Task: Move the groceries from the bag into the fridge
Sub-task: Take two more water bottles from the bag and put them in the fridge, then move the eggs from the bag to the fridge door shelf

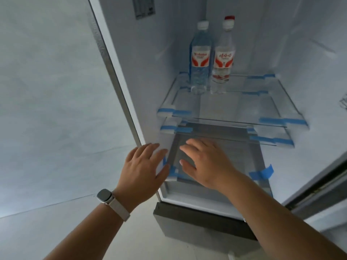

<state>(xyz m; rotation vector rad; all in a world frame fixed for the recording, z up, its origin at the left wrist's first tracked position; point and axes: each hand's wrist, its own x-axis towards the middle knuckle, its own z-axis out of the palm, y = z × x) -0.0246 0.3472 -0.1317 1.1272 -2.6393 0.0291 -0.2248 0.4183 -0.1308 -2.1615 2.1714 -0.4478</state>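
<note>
The fridge stands open in front of me. Two clear water bottles stand upright side by side at the back left of the upper glass shelf: one with a white cap and, to its right, one with a red cap. Both carry red and white labels. My left hand, a watch on its wrist, hovers at the fridge's left front edge with fingers spread and empty. My right hand reaches in over the lowest shelf, palm down, fingers apart, holding nothing. The bag is out of view.
A second glass shelf lies just under the upper one. Blue tape strips hold the shelves at their corners. The fridge door edge is at the right. A white wall is to the left, pale floor below.
</note>
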